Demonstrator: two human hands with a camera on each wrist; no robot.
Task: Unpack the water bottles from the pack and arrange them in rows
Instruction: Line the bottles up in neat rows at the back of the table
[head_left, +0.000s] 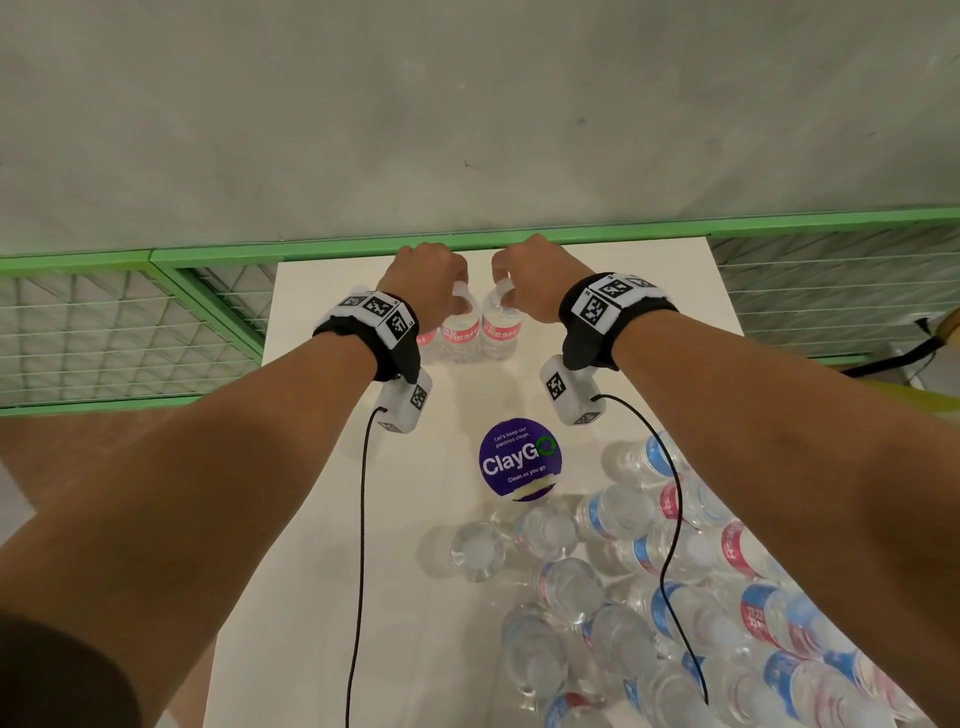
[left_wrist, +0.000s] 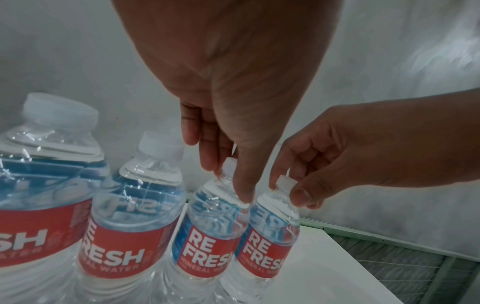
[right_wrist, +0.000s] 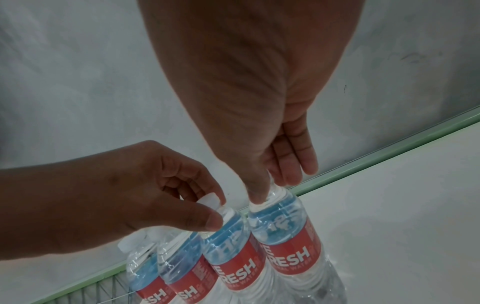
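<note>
— While both arms reach out, what do the hands hold?
— The left hand (head_left: 429, 275) pinches one bottle (head_left: 460, 326), the right hand (head_left: 535, 275) another bottle (head_left: 501, 326), upright, touching, at the table's (head_left: 311, 519) far edge.

Far edge of tabletop (head_left: 311, 467): upright row of bottles (head_left: 480, 330) standing touching, no gap between them for fingers. Bare strip on the left side gives open passage. Near right: loose bottles (head_left: 675, 597) crowd the surface. Green rail (head_left: 363, 249) closes the far side.
</note>
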